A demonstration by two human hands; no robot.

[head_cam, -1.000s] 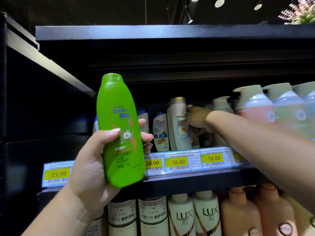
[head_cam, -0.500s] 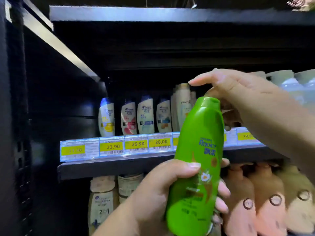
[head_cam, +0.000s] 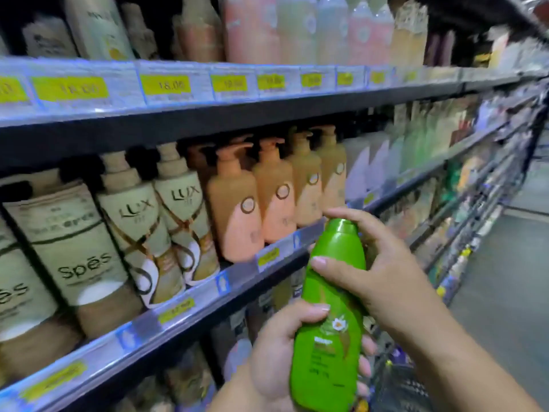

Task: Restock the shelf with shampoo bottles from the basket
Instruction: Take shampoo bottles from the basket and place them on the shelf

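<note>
A green shampoo bottle (head_cam: 329, 319) with a daisy on its label stands upright in both my hands, low in the head view, in front of the shelves. My left hand (head_cam: 276, 361) grips its lower half, thumb across the front. My right hand (head_cam: 377, 269) curls round its neck and upper body, fingers behind the green cap. The dark mesh basket (head_cam: 401, 385) shows at the bottom, under my right forearm. The shelf (head_cam: 184, 316) runs diagonally to the left of the bottle.
Cream Spes and Lux pump bottles (head_cam: 142, 221) and orange pump bottles (head_cam: 237, 203) fill the middle shelf. The upper shelf (head_cam: 208, 114) carries yellow price tags and pastel bottles. The shelving runs off to the right beside a grey aisle floor (head_cam: 511, 292).
The view has swung down and right from the top shelf to the middle one. My right hand came off the shelf and now grips the bottle's top, which has sunk lower.
</note>
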